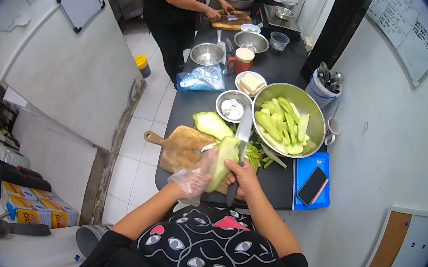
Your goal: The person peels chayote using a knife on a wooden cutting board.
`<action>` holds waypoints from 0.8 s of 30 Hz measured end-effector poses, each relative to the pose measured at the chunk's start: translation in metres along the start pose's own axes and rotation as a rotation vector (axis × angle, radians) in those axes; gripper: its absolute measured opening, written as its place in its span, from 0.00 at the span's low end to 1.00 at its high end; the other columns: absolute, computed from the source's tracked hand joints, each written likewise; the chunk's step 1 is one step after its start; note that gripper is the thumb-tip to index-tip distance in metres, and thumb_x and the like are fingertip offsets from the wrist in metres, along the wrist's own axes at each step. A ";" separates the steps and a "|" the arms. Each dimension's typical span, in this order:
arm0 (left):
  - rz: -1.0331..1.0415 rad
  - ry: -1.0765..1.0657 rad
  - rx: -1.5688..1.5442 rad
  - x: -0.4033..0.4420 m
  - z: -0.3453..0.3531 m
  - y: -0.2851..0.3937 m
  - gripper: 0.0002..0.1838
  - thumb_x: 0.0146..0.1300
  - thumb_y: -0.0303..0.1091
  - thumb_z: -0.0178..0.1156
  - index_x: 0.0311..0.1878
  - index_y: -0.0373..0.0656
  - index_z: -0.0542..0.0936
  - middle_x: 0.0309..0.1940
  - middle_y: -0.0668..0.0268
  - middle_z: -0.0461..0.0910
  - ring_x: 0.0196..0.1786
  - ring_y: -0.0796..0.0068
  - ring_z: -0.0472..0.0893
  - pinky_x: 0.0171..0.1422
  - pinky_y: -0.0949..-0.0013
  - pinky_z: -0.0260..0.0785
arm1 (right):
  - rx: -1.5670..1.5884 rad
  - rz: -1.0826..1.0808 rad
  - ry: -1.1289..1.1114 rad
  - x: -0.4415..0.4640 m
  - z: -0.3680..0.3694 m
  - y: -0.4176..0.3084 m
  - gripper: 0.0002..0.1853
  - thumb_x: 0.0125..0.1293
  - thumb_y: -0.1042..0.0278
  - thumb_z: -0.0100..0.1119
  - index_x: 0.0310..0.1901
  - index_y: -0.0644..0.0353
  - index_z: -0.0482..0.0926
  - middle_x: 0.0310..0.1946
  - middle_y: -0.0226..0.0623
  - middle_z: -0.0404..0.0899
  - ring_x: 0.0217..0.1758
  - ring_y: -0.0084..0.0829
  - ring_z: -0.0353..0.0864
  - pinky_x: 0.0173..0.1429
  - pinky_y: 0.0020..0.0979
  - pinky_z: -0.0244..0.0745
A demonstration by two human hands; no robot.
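My left hand [195, 176], in a clear plastic glove, grips a long pale green gourd-like vegetable [225, 159] above the wooden board. My right hand [243, 180] is closed round the black handle of a broad kitchen knife [244, 129], its blade pointing away from me along the vegetable's right side. The right thumb rests against the vegetable. Another large pale green piece [212, 125] lies at the board's far edge. Under my hands is the round wooden chopping board [183, 148] with a handle. Green peelings [269, 159] lie to the right of the knife.
A big steel bowl [321, 112] holds several pale green pieces. Beyond the board stand a small bowl of white pieces [232, 109] and a dish of yellowish blocks [251, 83]. A phone [312, 185] lies on a blue folder at right. Another person [167, 10] works at the far end.
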State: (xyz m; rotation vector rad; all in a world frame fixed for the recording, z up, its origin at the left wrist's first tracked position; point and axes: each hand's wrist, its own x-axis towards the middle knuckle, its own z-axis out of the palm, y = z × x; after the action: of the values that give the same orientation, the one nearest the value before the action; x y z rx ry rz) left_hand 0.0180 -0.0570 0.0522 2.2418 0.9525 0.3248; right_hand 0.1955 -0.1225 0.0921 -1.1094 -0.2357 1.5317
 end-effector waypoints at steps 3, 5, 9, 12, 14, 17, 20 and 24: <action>0.091 -0.080 -0.193 0.016 -0.016 -0.031 0.30 0.60 0.56 0.47 0.61 0.49 0.62 0.45 0.51 0.71 0.42 0.55 0.75 0.45 0.55 0.68 | -0.051 -0.080 -0.025 0.001 -0.005 -0.015 0.12 0.56 0.73 0.65 0.38 0.60 0.72 0.19 0.26 0.71 0.12 0.18 0.64 0.17 0.24 0.65; 0.062 -0.184 -0.571 0.021 -0.024 -0.053 0.34 0.58 0.57 0.48 0.64 0.50 0.60 0.50 0.50 0.71 0.47 0.53 0.75 0.49 0.53 0.68 | -0.241 -0.190 0.024 0.001 -0.004 -0.025 0.13 0.56 0.74 0.66 0.39 0.60 0.72 0.20 0.27 0.72 0.11 0.17 0.63 0.16 0.24 0.64; -0.551 -0.520 -1.787 0.006 -0.035 0.002 0.42 0.56 0.72 0.45 0.64 0.49 0.62 0.60 0.49 0.64 0.57 0.46 0.71 0.61 0.41 0.63 | -0.568 -0.626 -0.097 0.000 0.017 -0.034 0.21 0.52 0.75 0.69 0.48 0.61 0.76 0.33 0.31 0.80 0.30 0.23 0.79 0.39 0.25 0.76; -0.456 -0.329 -2.078 0.030 -0.022 0.034 0.41 0.55 0.71 0.48 0.62 0.50 0.66 0.58 0.52 0.67 0.55 0.45 0.72 0.58 0.37 0.63 | -0.914 -0.797 -0.148 0.002 0.019 -0.028 0.23 0.49 0.72 0.70 0.49 0.62 0.78 0.43 0.38 0.80 0.46 0.30 0.79 0.54 0.29 0.72; -0.341 -0.132 -2.250 0.040 -0.013 0.030 0.33 0.59 0.63 0.50 0.59 0.49 0.69 0.56 0.58 0.71 0.51 0.50 0.74 0.52 0.44 0.68 | -1.038 -0.898 -0.166 -0.007 0.025 -0.031 0.23 0.48 0.72 0.69 0.50 0.60 0.79 0.48 0.45 0.76 0.52 0.37 0.77 0.55 0.32 0.72; -0.409 0.155 -2.130 0.059 -0.012 0.022 0.22 0.62 0.51 0.50 0.55 0.50 0.72 0.51 0.63 0.74 0.47 0.56 0.76 0.48 0.52 0.70 | -1.154 -0.834 -0.032 -0.020 0.029 -0.036 0.23 0.51 0.73 0.66 0.52 0.59 0.78 0.51 0.42 0.75 0.54 0.36 0.75 0.56 0.28 0.69; -0.237 0.189 -2.217 0.068 -0.009 0.006 0.16 0.63 0.39 0.48 0.54 0.52 0.71 0.48 0.60 0.76 0.46 0.60 0.76 0.45 0.55 0.72 | -1.246 -0.803 0.126 -0.037 0.032 -0.044 0.21 0.56 0.72 0.63 0.54 0.60 0.77 0.42 0.42 0.77 0.45 0.38 0.77 0.52 0.30 0.71; -0.177 0.237 -2.071 0.063 -0.025 0.013 0.19 0.63 0.41 0.51 0.55 0.44 0.71 0.46 0.59 0.76 0.51 0.63 0.75 0.52 0.58 0.70 | -1.041 -0.735 0.052 -0.031 0.017 -0.039 0.20 0.59 0.69 0.63 0.54 0.61 0.76 0.30 0.34 0.78 0.27 0.29 0.75 0.38 0.27 0.72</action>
State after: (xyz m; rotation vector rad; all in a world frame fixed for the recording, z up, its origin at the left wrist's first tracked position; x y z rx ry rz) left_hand 0.0574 -0.0068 0.0777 0.2179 0.3588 0.9070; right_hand 0.2053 -0.1299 0.1437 -1.5836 -1.3482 0.6572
